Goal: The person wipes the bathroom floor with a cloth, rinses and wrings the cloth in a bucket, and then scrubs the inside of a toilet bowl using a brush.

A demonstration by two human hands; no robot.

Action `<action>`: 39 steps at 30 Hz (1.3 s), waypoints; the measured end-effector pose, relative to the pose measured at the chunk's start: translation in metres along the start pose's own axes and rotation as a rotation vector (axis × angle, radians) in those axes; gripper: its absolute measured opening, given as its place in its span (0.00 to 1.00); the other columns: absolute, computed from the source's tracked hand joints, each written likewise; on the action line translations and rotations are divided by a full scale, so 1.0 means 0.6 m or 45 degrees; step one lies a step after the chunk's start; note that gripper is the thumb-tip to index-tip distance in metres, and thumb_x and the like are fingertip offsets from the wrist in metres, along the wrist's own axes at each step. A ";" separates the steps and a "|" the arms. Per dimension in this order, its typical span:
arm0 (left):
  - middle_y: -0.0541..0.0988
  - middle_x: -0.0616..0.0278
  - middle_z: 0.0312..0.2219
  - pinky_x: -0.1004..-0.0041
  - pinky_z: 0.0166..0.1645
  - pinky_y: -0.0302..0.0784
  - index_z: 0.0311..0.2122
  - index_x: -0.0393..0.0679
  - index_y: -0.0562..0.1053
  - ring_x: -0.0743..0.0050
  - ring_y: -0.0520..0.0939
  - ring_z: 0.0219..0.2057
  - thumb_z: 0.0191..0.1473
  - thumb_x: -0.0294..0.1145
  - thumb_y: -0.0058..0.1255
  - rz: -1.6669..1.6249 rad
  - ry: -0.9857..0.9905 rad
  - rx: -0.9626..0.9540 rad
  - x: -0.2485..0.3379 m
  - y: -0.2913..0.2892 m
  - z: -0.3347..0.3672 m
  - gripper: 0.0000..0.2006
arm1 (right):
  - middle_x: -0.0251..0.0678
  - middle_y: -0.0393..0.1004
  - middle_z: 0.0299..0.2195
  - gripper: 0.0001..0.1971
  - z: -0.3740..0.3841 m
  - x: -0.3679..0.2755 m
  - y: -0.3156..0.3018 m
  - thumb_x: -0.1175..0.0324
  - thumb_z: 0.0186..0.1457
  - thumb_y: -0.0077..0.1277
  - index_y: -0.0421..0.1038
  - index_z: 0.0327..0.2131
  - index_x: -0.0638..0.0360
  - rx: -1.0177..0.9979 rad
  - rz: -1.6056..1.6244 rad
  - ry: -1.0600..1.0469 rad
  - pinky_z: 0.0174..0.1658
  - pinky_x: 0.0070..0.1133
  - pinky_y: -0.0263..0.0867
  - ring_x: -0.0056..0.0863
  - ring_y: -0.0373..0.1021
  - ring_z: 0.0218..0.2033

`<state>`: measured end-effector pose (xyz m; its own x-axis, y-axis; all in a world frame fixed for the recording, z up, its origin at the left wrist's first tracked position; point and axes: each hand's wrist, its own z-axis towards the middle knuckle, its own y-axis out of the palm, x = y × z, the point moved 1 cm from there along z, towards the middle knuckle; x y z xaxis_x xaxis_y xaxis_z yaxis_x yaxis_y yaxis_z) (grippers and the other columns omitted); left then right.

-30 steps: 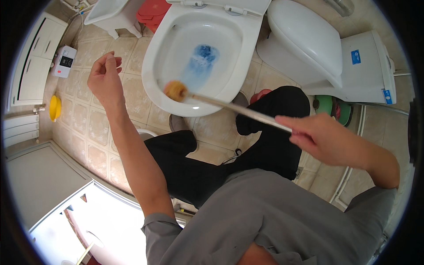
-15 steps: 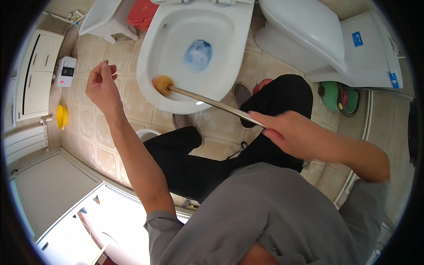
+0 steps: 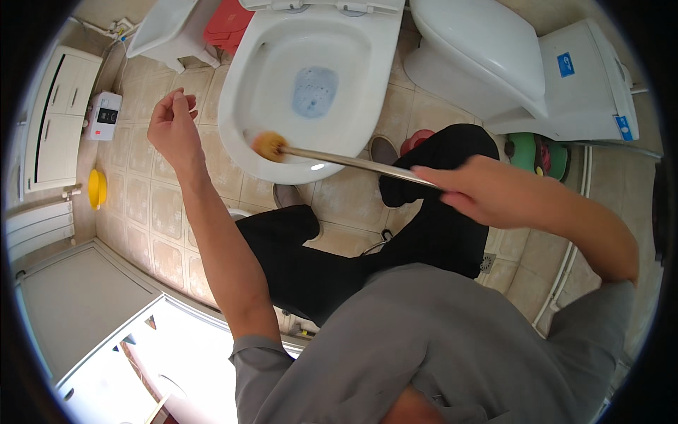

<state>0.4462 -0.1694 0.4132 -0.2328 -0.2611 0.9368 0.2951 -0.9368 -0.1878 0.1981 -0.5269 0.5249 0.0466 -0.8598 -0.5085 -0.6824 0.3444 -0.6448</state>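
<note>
My right hand (image 3: pixel 484 189) is wrapped around the metal handle of a toilet brush (image 3: pixel 353 162). The handle slants left over my knee and the front rim. Its yellowish-brown bristle head, slightly blurred, rests against the inner front-left wall of a white toilet bowl (image 3: pixel 239 106). Bluish, bubbly water (image 3: pixel 315 92) lies at the bottom of the bowl. To the left of the bowl, my left hand (image 3: pixel 174 128) hovers above the tiles with its fingers loosely curled in and nothing seen in them.
A second white toilet (image 3: pixel 487 56) stands at the right, with a green item (image 3: pixel 526 152) beside it. Red plastic (image 3: pixel 227 27) and a white basin-like fixture (image 3: pixel 166 32) are at the back left. A yellow basin (image 3: pixel 97 189) leans by the left wall. My knees flank the bowl's front.
My right hand has moved right and slightly up, so the handle lies flatter. The bristle head has shifted slightly right and down along the rim. The water looks paler. My left hand moved slightly right.
</note>
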 end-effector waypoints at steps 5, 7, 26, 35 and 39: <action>0.84 0.59 0.31 0.76 0.37 0.79 0.42 0.33 0.80 0.76 0.84 0.33 0.61 0.30 0.52 -0.003 0.073 0.022 0.016 0.009 0.004 0.11 | 0.45 0.70 0.21 0.29 0.028 0.027 -0.003 0.74 0.62 0.50 0.60 0.66 0.48 0.112 -0.144 -0.200 0.30 0.34 0.64 0.41 0.68 0.23; 0.84 0.59 0.31 0.76 0.37 0.79 0.42 0.33 0.79 0.76 0.84 0.33 0.62 0.29 0.52 -0.042 0.042 -0.009 -0.005 0.010 0.008 0.10 | 0.46 0.71 0.24 0.28 0.048 0.029 -0.021 0.73 0.63 0.50 0.61 0.65 0.49 0.068 -0.172 -0.122 0.33 0.35 0.66 0.43 0.70 0.27; 0.83 0.60 0.33 0.75 0.40 0.79 0.45 0.35 0.79 0.77 0.83 0.36 0.64 0.29 0.51 0.133 0.051 -0.050 0.042 0.031 -0.021 0.11 | 0.42 0.73 0.31 0.27 0.043 0.009 -0.215 0.73 0.56 0.55 0.71 0.60 0.51 -0.445 -0.456 0.500 0.39 0.29 0.68 0.32 0.73 0.34; 0.82 0.66 0.40 0.80 0.38 0.71 0.56 0.41 0.76 0.86 0.71 0.30 0.67 0.32 0.46 0.234 -0.118 -0.986 0.061 0.116 -0.081 0.16 | 0.39 0.79 0.32 0.23 0.182 0.001 -0.303 0.55 0.60 0.56 0.76 0.52 0.61 -0.127 0.002 -0.208 0.51 0.24 0.66 0.33 0.75 0.40; 0.82 0.65 0.40 0.78 0.43 0.74 0.57 0.39 0.75 0.84 0.74 0.34 0.67 0.29 0.47 0.343 0.009 -1.147 0.039 0.156 -0.098 0.16 | 0.36 0.77 0.29 0.21 0.204 0.034 -0.302 0.51 0.62 0.54 0.72 0.44 0.60 -0.003 0.450 -0.311 0.53 0.23 0.65 0.32 0.74 0.41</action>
<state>0.4138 -0.2766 0.4002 -0.2675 -0.4942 0.8271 -0.4874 -0.6711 -0.5586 0.4123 -0.5608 0.5613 -0.0189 -0.5745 -0.8183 -0.6893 0.6004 -0.4055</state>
